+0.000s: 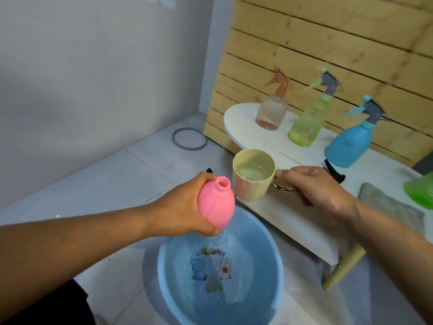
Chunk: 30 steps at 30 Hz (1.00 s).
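Curling round the belly of the pink bottle (216, 207), the left grip (180, 207) holds it with fingers wrapped under its base, above the blue basin (278, 259). At 12 o'clock from that grip, well apart on the tiled floor, lies a grey ring (189, 138). The bottle has no cap, and its open neck points to about 1 o'clock. A thin run of water (221, 239) falls from beneath the bottle at 6 o'clock into the basin, which stands on the floor holding water, with cartoon stickers showing on its bottom.

At 3 o'clock from the bottle's neck, just beside it, is a cream cup (254, 181) with water inside, at the near edge of the white tabletop (243, 123). Whether it touches the tabletop I cannot tell. The right grip (314, 186) is closed on the cup's handle at the cup's 3 o'clock side, fingers curled about it. Part of a black sprayer head (339, 177) shows behind that grip.

Farther back, from 12 to 2 o'clock of the cup, three spray bottles stand upright on the tabletop before a wooden slat wall (328, 43): a peach sprayer (271, 111), a yellow-green sprayer (307, 123) and a blue sprayer (349, 141). At 3 o'clock from the right grip a grey cloth (393, 207) lies on the tabletop, and beyond it a green bottle (419, 193) is cut off by the frame's edge.
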Each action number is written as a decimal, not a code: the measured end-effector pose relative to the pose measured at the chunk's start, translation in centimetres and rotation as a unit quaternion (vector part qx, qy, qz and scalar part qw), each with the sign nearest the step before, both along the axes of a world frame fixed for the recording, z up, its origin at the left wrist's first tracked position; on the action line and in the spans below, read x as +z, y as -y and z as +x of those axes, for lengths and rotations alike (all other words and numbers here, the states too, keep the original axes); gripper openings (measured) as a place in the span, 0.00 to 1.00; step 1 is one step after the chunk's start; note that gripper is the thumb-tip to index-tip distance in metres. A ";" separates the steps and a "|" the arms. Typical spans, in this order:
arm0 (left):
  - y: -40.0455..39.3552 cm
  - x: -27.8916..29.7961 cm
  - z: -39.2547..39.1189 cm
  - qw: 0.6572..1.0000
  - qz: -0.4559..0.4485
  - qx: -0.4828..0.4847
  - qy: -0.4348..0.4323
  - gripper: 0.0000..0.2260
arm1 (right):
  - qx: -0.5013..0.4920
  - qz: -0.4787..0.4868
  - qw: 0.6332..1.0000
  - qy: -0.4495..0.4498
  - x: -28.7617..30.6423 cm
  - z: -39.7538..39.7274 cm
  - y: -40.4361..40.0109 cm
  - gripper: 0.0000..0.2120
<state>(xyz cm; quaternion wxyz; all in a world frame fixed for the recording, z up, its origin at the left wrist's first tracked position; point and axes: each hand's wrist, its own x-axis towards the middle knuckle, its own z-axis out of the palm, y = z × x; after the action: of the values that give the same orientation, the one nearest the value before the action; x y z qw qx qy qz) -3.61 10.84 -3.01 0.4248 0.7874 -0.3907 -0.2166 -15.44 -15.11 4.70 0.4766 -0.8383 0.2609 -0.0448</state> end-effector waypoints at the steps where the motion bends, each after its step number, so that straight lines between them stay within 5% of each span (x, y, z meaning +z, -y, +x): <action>1: 0.0 0.3 0.0 1.000 -0.003 -0.003 -0.002 0.41 | -0.002 -0.008 1.000 0.012 0.8 -0.1 -0.1 0.23; 9: 1.2 -0.4 0.4 0.998 -0.052 0.018 -0.023 0.42 | -0.010 -0.056 0.993 0.105 3.2 0.0 -1.1 0.21; 30: 1.1 -1.6 -0.4 0.997 -0.043 0.041 -0.041 0.43 | 0.029 -0.197 0.975 0.097 3.0 -0.3 -2.1 0.22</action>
<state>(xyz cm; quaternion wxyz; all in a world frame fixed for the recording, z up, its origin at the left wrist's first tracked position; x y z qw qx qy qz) -4.03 9.69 -4.60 0.4826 0.7742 -0.3493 -0.2140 -15.75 -13.03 7.67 0.3259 -0.9147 0.1751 -0.1624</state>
